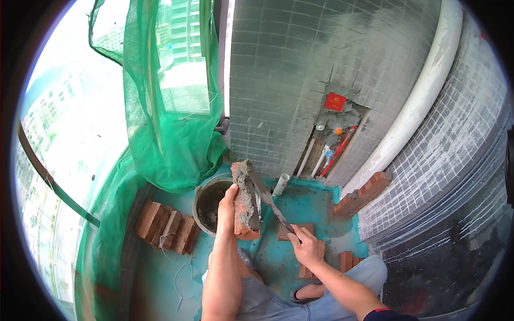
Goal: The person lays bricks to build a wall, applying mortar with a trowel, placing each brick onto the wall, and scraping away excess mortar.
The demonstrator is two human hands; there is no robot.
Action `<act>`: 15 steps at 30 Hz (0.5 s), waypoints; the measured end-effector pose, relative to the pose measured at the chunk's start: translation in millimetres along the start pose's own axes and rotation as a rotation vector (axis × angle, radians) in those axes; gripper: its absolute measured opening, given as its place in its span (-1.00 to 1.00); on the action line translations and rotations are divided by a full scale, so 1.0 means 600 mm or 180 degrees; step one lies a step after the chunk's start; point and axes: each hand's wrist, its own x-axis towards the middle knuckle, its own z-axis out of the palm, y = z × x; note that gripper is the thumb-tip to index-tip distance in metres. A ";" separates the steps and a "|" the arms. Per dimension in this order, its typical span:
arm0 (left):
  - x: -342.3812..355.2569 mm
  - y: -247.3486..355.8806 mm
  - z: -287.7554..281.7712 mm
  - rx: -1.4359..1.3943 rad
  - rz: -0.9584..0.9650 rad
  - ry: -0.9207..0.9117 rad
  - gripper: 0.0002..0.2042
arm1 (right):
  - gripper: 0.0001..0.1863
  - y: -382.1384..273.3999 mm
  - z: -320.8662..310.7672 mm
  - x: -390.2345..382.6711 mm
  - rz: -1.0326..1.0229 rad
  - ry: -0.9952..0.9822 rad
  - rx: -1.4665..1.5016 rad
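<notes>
Grasping 1 brick in the fingers of the left hand, just right of a round bucket. Clasping a trowel by its handle with the closed right hand, blade-end at the brick's mortar-smeared side. Squatting on a teal floor, with loose bricks left of the bucket.

I see one camera, worn high on a head, looking down at the left hand and right hand, close by, with the floor farther below
</notes>
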 end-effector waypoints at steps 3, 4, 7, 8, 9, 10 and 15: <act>0.008 0.006 -0.015 -0.0015 0.0073 0.0097 -0.58 | -0.74 -0.034 -0.041 -0.001 -0.0318 0.0274 0.0420; 0.010 0.008 -0.016 0.0051 0.0162 0.0110 -0.58 | -0.74 -0.040 -0.051 0.000 -0.0342 0.0272 0.0412; 0.004 0.012 -0.010 0.0177 0.0219 0.0152 -0.59 | -0.74 -0.053 -0.079 0.002 -0.0285 0.0306 0.0399; -0.002 0.014 -0.006 0.0258 0.0197 0.0182 -0.59 | -0.74 -0.053 -0.081 0.008 -0.0282 0.0297 0.0379; -0.010 0.020 0.001 0.0238 0.0159 0.0183 -0.60 | -0.74 -0.055 -0.079 0.015 -0.0399 0.0332 0.0432; -0.013 0.019 0.006 0.0245 0.0158 0.0159 -0.60 | -0.74 -0.056 -0.075 0.020 -0.0516 0.0367 0.0483; -0.024 0.009 0.002 0.0000 0.0069 -0.0179 -0.62 | -0.73 -0.037 -0.034 0.053 -0.0541 0.0518 0.0136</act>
